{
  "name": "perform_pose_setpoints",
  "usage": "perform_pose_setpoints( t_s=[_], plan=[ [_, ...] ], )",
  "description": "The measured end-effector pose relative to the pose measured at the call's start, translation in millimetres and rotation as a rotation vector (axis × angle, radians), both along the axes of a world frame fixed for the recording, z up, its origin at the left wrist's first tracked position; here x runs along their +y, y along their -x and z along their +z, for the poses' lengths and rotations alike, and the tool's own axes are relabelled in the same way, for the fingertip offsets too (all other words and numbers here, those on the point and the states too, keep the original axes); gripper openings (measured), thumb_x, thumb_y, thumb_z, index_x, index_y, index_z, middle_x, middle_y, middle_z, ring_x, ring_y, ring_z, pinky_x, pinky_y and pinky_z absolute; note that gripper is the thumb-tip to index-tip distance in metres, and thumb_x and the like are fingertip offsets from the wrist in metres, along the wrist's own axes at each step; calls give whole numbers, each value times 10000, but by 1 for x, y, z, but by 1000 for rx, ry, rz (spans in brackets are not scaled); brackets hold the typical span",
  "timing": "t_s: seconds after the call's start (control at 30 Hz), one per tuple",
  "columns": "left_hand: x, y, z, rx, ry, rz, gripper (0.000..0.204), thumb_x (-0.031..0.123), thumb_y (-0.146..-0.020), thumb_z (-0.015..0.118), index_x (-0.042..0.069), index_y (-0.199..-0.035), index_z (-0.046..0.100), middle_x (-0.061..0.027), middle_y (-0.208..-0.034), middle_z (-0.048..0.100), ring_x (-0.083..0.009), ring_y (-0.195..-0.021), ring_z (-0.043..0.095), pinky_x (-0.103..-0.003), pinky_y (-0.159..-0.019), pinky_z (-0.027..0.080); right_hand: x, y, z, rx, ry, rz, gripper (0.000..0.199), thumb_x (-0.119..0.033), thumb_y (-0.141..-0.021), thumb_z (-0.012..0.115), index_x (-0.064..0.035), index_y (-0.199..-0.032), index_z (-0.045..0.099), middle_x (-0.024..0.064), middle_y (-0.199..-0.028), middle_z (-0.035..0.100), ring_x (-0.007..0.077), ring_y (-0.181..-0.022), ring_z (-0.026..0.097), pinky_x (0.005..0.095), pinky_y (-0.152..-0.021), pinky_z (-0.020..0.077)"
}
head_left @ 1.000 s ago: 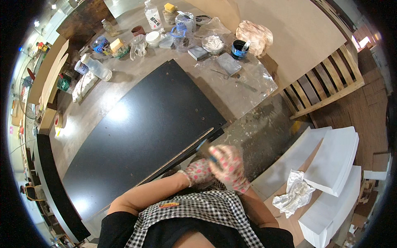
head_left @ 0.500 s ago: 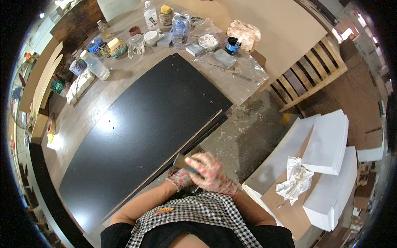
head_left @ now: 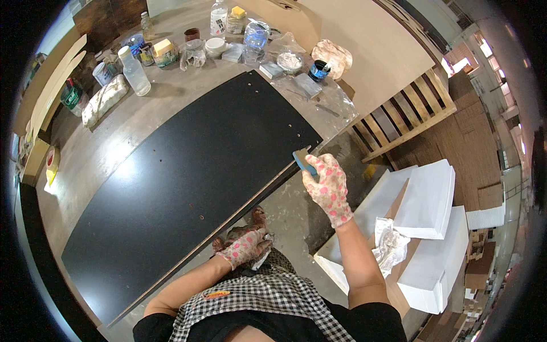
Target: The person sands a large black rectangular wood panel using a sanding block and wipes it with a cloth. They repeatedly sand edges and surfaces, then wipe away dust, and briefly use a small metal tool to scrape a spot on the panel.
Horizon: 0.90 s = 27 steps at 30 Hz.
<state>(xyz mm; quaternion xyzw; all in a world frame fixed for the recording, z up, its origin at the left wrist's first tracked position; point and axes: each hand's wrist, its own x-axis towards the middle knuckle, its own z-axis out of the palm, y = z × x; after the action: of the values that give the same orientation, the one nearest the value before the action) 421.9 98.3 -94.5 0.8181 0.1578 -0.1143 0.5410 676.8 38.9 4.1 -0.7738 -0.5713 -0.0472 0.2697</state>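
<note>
A large black panel [head_left: 188, 154] with a curved far side and several small holes lies on the table, its raw brown edge toward me. My right hand [head_left: 329, 191], in a pink-dotted glove, grips a small blue and grey-brown block [head_left: 304, 161], which looks like a sanding block, at the panel's near right corner. My left hand [head_left: 246, 249], in a matching glove, is low in front of my apron, below the panel's edge. Its fingers are curled around a crumpled white rag [head_left: 261, 262], mostly hidden under the hand.
Bottles, jars and tubs stand along the table's far side, with a clear bottle [head_left: 135, 73] and a wrapped bundle [head_left: 105, 101] at left. White boards [head_left: 424, 199] with a crumpled white cloth [head_left: 391, 245] are at my right. A wooden slatted pallet [head_left: 401, 117] stands beyond.
My hands were together over my lap with the block between them. My right hand has carried it up and right to the panel's corner; my left hand has dropped slightly. The view has shifted.
</note>
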Motion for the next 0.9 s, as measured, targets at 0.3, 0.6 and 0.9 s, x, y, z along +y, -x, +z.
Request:
perform_pose_setpoints(
  t_s=[0.3, 0.6, 0.9],
  plan=[
    [-5, -20, -12, -53, 18, 24, 339, 250, -929, 594, 23, -1179, 569, -238, -1015, 653, -404, -982, 617, -443, -816, 492, 5, -4, 7, 63, 169, -5, 331, -150, -767, 730, -43, -1071, 656, 128, -917, 564, 297, -846, 595, 419, -729, 502],
    [0, -31, 6, -55, -6, 43, 354, 249, -936, 576, 33, -1215, 556, -252, -1009, 654, -417, -956, 626, -461, -800, 499, 5, 5, 9, -60, -32, 18, 330, -73, -730, 742, -5, -1035, 637, 139, -895, 575, 302, -782, 602, 404, -670, 500],
    [2, -31, 16, -54, 9, 35, 344, 237, -931, 585, 26, -1202, 559, -254, -986, 653, -421, -941, 626, -460, -785, 498, 8, 23, 14, -66, 68, -168, 359, -131, -747, 736, -29, -1077, 637, 131, -906, 552, 296, -795, 589, 411, -666, 500]
  ],
)
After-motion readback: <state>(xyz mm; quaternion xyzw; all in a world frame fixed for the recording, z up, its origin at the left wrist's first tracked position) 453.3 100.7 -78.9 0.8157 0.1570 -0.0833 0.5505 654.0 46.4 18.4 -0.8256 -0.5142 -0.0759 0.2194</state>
